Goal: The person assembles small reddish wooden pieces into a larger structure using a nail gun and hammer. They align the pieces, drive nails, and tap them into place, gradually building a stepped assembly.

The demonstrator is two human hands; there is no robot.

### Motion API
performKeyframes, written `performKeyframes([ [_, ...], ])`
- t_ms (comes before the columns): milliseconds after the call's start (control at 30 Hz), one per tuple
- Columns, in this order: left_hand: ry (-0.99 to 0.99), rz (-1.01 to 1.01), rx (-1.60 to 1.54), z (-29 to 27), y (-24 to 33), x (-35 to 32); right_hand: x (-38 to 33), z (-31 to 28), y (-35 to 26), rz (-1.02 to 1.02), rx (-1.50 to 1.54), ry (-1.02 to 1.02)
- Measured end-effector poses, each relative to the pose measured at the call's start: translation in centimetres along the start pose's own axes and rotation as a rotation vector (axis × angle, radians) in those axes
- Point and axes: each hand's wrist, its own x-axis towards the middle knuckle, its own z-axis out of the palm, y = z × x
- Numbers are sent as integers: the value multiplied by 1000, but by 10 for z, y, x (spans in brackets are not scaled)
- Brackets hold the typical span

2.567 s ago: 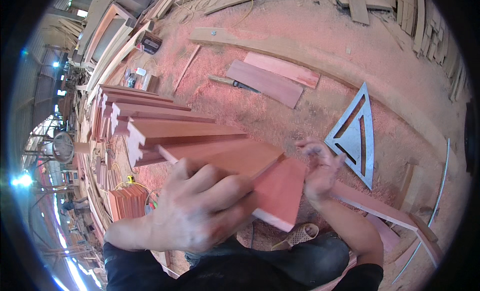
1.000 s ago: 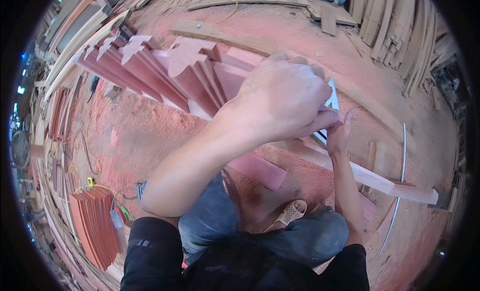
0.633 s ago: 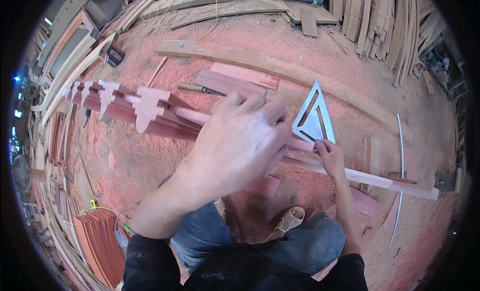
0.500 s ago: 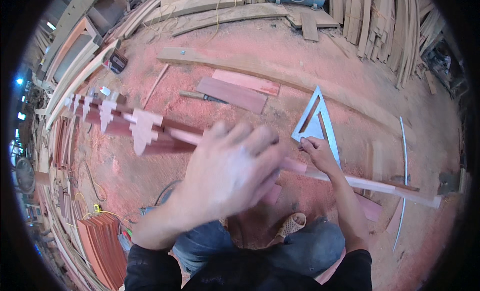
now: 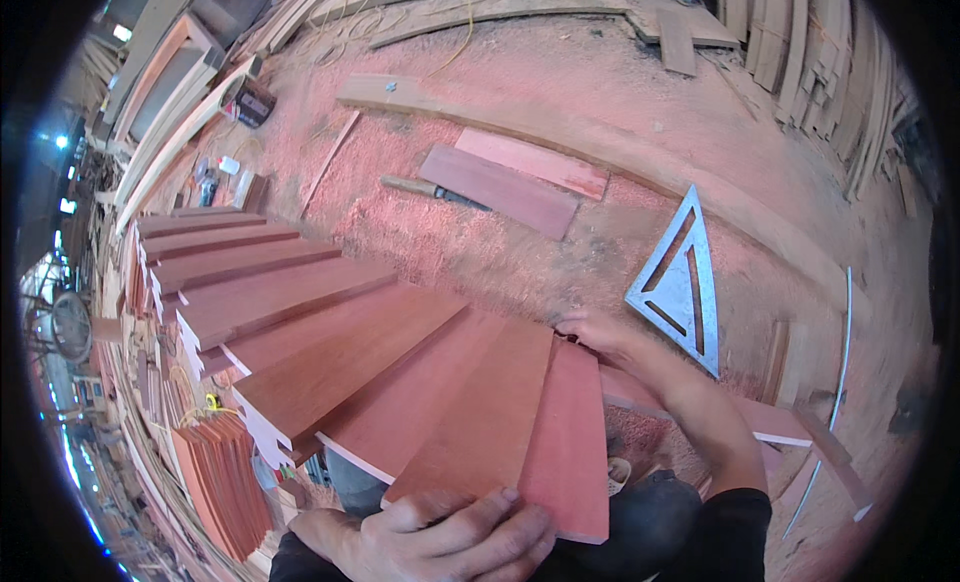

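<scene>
My two hands are well apart. They touch the two ends of a brown board [image 5: 485, 412]. The board lies between them — it is one in a long row of overlapping boards.

My left hand [image 5: 450, 542] is at the near end, with its fingers bent on the edge. My right hand [image 5: 588, 334] is at the far corner, next to the red-pink board [image 5: 572, 447]. I can't tell if either hand grips tight — some fingertips are hidden.

Past my right hand, a metal triangle [image 5: 676, 290] lies flat on the dusty floor [image 5: 470, 267]. Any writing on the dark box [image 5: 250, 102] is too small and blurry to read.
</scene>
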Motion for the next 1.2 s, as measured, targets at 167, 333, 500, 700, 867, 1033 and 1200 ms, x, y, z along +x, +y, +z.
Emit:
performKeyframes([
  [167, 29, 63, -27, 4, -12, -1, 10, 5, 4, 113, 36, -53],
  [333, 111, -20, -97, 11, -8, -1, -7, -5, 5, 99, 322, -113],
  [500, -202, 4, -192, 1, -8, -4, -7, -8, -15, 120, 242, -215],
  [700, 154, -25, -46, 28, -3, 6, -71, 25, -91, -144, -272, 5],
  [867, 241, -54, 1, 53, -6, 15, -193, 49, -180, -157, -654, 480],
  [1033, 379, -7, -168, 45, -15, 13, -258, 25, -180, -555, 139, 239],
  [1200, 455, -56, -189, 29, -12, 5, -246, 26, -143, -777, -392, 106],
])
